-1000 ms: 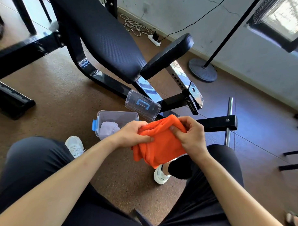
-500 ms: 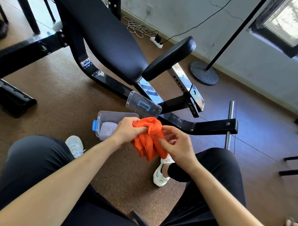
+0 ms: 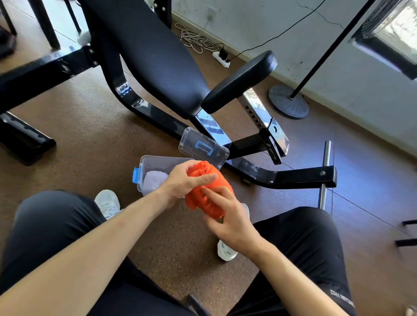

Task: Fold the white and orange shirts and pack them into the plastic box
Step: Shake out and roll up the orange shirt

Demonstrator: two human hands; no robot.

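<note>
The orange shirt [image 3: 202, 195] is bunched into a tight roll between both my hands, held just above the near right corner of the clear plastic box [image 3: 155, 162]. My left hand [image 3: 183, 183] wraps its upper left side, the index finger laid across it. My right hand [image 3: 226, 215] cups it from below right. The white shirt [image 3: 153, 180], folded, lies inside the box at its left end. The box's clear lid [image 3: 203, 148] with a blue handle leans against the bench frame behind the box.
A black weight bench [image 3: 159, 61] and its steel frame [image 3: 285, 177] stand just behind the box. A fan stand base [image 3: 288, 105] and a power strip [image 3: 221, 60] sit near the wall. My knees and white shoes [image 3: 108, 202] flank the brown floor.
The orange shirt went from a wider folded piece to a compact roll. Both hands carried it left and down toward the box, and the right hand shifted under it.
</note>
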